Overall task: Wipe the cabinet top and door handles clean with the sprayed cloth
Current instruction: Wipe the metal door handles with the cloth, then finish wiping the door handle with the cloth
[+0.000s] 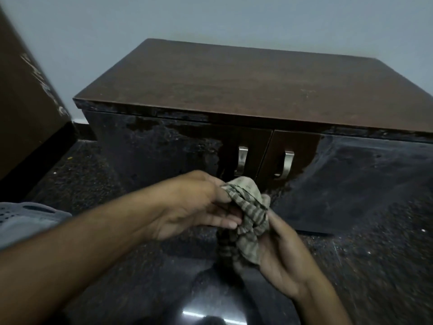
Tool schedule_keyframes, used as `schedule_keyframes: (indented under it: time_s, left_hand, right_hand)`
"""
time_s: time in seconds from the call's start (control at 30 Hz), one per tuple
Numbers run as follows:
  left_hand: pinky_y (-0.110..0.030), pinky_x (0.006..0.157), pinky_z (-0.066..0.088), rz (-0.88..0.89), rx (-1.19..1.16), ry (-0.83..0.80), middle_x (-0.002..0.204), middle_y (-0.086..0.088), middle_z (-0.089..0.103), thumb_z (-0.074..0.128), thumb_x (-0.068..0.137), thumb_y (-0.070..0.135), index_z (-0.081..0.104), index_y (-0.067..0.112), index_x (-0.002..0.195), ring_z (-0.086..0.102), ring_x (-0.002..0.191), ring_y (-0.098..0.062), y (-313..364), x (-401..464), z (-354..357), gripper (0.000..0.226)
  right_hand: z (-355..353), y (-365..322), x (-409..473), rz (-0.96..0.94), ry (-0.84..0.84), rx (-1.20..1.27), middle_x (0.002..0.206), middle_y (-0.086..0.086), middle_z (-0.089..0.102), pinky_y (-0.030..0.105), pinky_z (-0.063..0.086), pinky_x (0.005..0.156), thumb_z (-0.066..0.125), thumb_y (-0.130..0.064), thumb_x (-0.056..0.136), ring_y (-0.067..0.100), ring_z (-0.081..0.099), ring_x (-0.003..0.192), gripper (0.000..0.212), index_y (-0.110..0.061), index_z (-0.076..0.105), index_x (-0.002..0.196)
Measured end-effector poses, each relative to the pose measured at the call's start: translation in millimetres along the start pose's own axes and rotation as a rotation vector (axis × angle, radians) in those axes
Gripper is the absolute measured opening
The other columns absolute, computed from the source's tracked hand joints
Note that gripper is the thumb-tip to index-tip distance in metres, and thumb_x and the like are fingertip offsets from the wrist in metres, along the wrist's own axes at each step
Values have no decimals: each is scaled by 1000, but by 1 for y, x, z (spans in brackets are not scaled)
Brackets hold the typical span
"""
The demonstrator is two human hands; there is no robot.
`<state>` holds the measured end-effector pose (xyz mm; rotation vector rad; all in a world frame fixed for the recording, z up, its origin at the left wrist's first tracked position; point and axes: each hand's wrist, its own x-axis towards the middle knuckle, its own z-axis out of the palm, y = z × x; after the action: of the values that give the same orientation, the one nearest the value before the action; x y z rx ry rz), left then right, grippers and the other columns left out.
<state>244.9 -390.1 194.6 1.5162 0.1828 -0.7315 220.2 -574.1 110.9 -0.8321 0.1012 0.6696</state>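
1. My forearms are running off the bottom edge; motion blur is softening the view.
2. My right hand (280, 249) is gripping the bunched striped cloth (248, 219), soft and crumpled, fingers curled round it.
3. My left hand (194, 207) is pinching the cloth's upper fold; the cloth is hanging between both hands, in front of the cabinet doors.
4. A grey perforated basket (25, 219) is sitting cut off at left.
5. Two bent metal door handles (241, 161) are showing just beyond the cloth.
6. The cabinet top (246, 83) is lying flat, brown, dull wood-grain, its right corner cropped.
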Motion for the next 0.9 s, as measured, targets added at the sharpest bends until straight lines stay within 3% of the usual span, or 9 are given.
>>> schedule_keyframes:
  time_s: [0.07, 0.17, 0.27, 0.33, 0.4, 0.53, 0.67, 0.8, 0.9]
  left_hand:
    - [-35, 93, 56, 29, 62, -34, 114, -25, 69, 42, 95, -5, 63, -10, 115, 68, 101, -29, 4, -9, -17, 30]
    - [-37, 97, 53, 86, 87, 16, 119, -24, 65, 46, 92, -7, 59, -14, 118, 61, 111, -35, 5, -25, -48, 30]
    - [-36, 98, 52, 136, 50, 136, 120, -24, 67, 54, 81, -7, 56, -14, 117, 64, 113, -33, -3, -47, -83, 36]
    - [-37, 90, 55, 154, -67, 218, 109, -20, 69, 59, 73, 8, 59, -5, 109, 68, 97, -31, -18, -67, -105, 38]
    - [-39, 81, 55, 167, -205, 313, 93, -15, 65, 58, 81, 22, 62, 9, 104, 65, 80, -28, -38, -88, -123, 27]
    - [-35, 82, 57, 164, -302, 582, 94, -8, 71, 54, 94, 20, 68, 15, 101, 68, 83, -21, -86, -126, -155, 16]
    - [-35, 83, 58, 111, -372, 780, 100, -11, 72, 58, 93, 8, 68, 2, 106, 68, 88, -19, -142, -158, -196, 18]
    - [-25, 62, 59, 123, -406, 1064, 97, -20, 73, 61, 89, -1, 67, -7, 102, 73, 75, -17, -176, -191, -239, 15]
    - [-34, 79, 60, 100, -401, 1219, 104, -18, 73, 62, 90, 1, 68, 0, 104, 72, 91, -25, -194, -196, -267, 15]
  right_hand:
    - [8, 4, 10, 30, -41, -29, 150, 20, 49, 57, 22, 121, 35, -45, 106, 36, 42, 141, 53, -15, 45, 149]
    - [30, 7, 35, 84, -43, -22, 148, 19, 51, 61, 26, 120, 33, -36, 108, 36, 41, 143, 48, -12, 46, 148]
    - [57, 8, 66, 100, -36, -22, 137, 23, 58, 53, 46, 109, 38, -17, 104, 35, 58, 124, 43, 3, 51, 140]
    - [81, 10, 85, 92, -120, -104, 113, 19, 68, 43, 62, 85, 39, -8, 101, 27, 69, 96, 34, 0, 68, 117]
    - [106, 16, 101, 126, -196, -202, 98, 16, 72, 34, 63, 71, 38, -3, 100, 22, 71, 83, 37, -2, 75, 102]
    - [147, 60, 142, 207, -283, -330, 119, 24, 61, 34, 60, 78, 43, 2, 97, 27, 67, 95, 42, 14, 44, 137]
    - [193, 117, 176, 299, -283, -482, 105, 19, 71, 33, 62, 71, 48, 10, 94, 22, 72, 85, 34, 4, 60, 125]
    - [246, 172, 207, 326, -360, -642, 113, 18, 72, 36, 63, 79, 51, 15, 93, 26, 73, 96, 39, -7, 58, 125]
    - [276, 212, 232, 264, -369, -739, 109, 14, 73, 40, 63, 81, 52, 17, 91, 25, 74, 94, 45, -11, 59, 126]
